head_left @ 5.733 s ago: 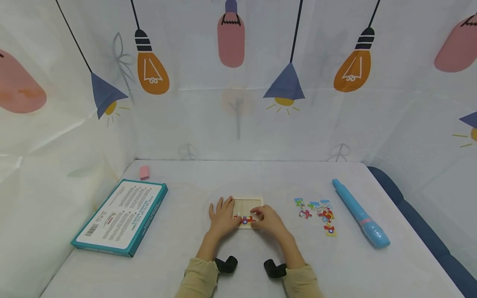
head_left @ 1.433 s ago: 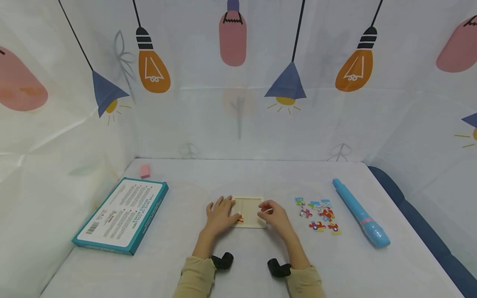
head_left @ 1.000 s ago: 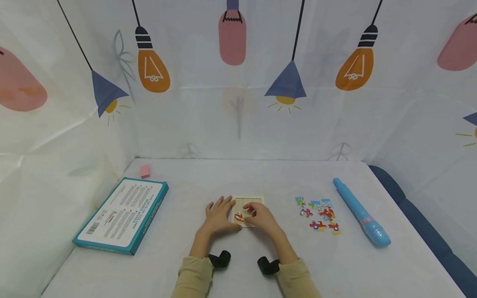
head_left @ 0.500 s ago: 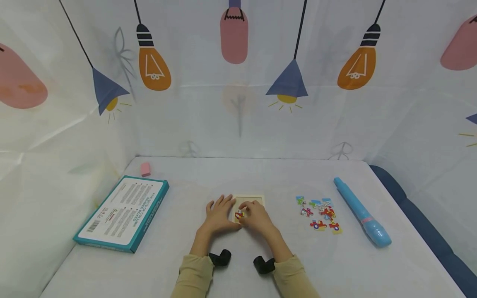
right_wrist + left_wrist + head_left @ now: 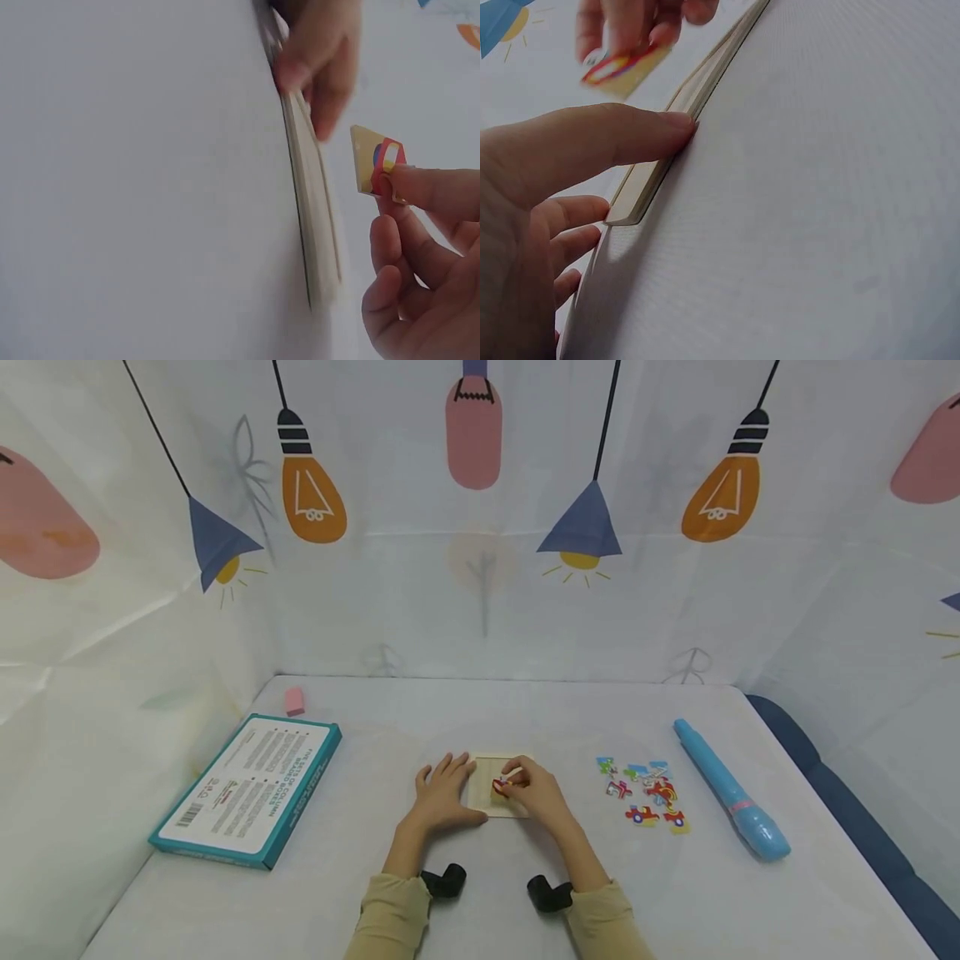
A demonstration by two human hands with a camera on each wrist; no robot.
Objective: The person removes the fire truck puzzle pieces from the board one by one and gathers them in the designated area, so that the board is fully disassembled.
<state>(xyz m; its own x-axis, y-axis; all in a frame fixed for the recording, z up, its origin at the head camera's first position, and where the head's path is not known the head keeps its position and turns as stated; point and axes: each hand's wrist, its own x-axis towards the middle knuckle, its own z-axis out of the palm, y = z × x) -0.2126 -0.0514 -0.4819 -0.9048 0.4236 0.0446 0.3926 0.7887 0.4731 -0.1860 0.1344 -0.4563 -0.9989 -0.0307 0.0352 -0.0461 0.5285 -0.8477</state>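
A small wooden puzzle tray (image 5: 486, 770) lies in front of me, its base bare where it shows. My left hand (image 5: 441, 800) rests at its left side with straight, spread fingers. In the left wrist view that thumb (image 5: 607, 139) presses along the near edge of the tray, the other fingers touching near its corner. My right hand (image 5: 538, 793) pinches a puzzle piece between thumb and forefinger. The right wrist view shows this puzzle piece (image 5: 365, 159) raised above the tray, tan with a red, blue and yellow print.
Several loose puzzle pieces (image 5: 643, 793) lie right of the tray. Beyond them is a light-blue, microphone-shaped object (image 5: 731, 793). A teal-edged flat box (image 5: 243, 793) stands at the left with a pink block (image 5: 294, 701) behind it. Printed curtains (image 5: 480, 593) enclose the table.
A red vehicle piece has gone from the tray to the loose pieces. My right hand then reached into the tray, took the remaining piece and lifted it. My left hand stays at the tray.
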